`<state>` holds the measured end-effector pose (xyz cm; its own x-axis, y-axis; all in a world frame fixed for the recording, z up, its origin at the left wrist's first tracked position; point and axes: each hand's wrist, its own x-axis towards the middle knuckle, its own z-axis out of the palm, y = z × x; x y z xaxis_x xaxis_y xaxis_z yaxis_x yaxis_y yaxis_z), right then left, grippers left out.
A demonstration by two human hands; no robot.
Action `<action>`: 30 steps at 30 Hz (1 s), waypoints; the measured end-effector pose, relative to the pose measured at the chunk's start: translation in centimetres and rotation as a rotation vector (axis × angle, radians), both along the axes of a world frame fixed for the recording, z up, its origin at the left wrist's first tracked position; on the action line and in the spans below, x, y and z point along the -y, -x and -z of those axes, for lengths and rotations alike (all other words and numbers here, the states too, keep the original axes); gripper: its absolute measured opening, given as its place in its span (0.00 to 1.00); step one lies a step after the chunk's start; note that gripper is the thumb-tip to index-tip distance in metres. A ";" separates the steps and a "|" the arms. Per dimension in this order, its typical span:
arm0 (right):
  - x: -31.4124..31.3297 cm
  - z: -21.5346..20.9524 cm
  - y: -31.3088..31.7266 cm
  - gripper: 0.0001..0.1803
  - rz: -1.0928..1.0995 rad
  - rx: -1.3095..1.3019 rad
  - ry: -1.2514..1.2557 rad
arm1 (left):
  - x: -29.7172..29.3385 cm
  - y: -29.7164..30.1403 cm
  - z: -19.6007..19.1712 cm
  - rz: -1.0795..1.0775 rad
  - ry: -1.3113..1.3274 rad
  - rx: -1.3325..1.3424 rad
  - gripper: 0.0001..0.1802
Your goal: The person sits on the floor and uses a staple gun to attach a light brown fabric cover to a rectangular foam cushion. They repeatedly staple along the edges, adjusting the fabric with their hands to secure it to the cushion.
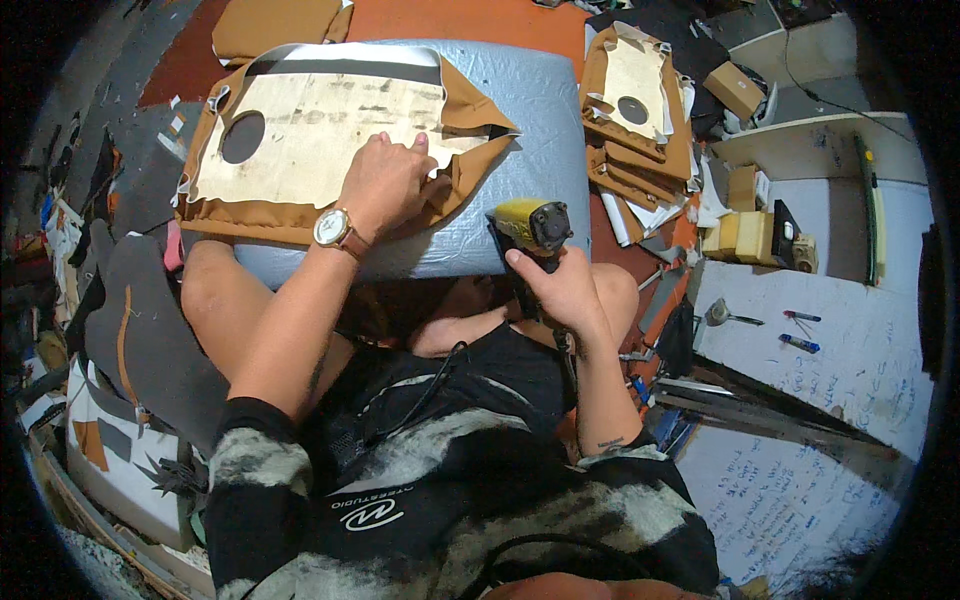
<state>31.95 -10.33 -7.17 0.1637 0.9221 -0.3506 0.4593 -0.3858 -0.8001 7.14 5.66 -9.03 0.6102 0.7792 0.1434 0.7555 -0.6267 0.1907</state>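
Observation:
A padded panel lies across a grey-blue plastic-wrapped block [540,90] in front of me. Its cream backing board [300,150] has a round hole at the left, and a brown cover [480,170] is folded around the edges. At the right end the cover sticks out in a loose point. My left hand [388,180] rests on the board near its right end, fingers apart, thumb close to the cover's near edge. In my right hand [562,285] is a yellow and black staple gun [535,228], held upright beside the block's near right corner, apart from the panel.
Similar brown panels [640,110] are stacked to the right of the block. Another brown piece [275,30] lies at the far left. On the right, pens [800,343] lie on a white written-on surface [850,340]. A dark grey cushion [140,320] stands at my left.

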 end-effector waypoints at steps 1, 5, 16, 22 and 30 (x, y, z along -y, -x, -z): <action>-0.2 0.0 0.2 0.25 -0.001 -0.029 -0.025 | -0.2 0.1 0.3 0.030 -0.023 0.001 0.19; -1.5 -0.8 1.3 0.23 -0.021 -0.094 -0.089 | -0.5 0.4 1.6 0.035 -0.067 0.001 0.12; -4.6 -2.4 3.1 0.23 -0.145 0.149 0.041 | -0.5 0.9 2.8 0.001 -0.065 0.033 0.18; -3.5 -1.8 4.6 0.21 -0.135 0.219 0.006 | -0.7 0.8 3.8 0.046 -0.089 0.016 0.21; -2.5 -1.9 5.9 0.22 -0.150 0.165 0.009 | -1.0 0.7 3.6 0.018 0.033 0.018 0.28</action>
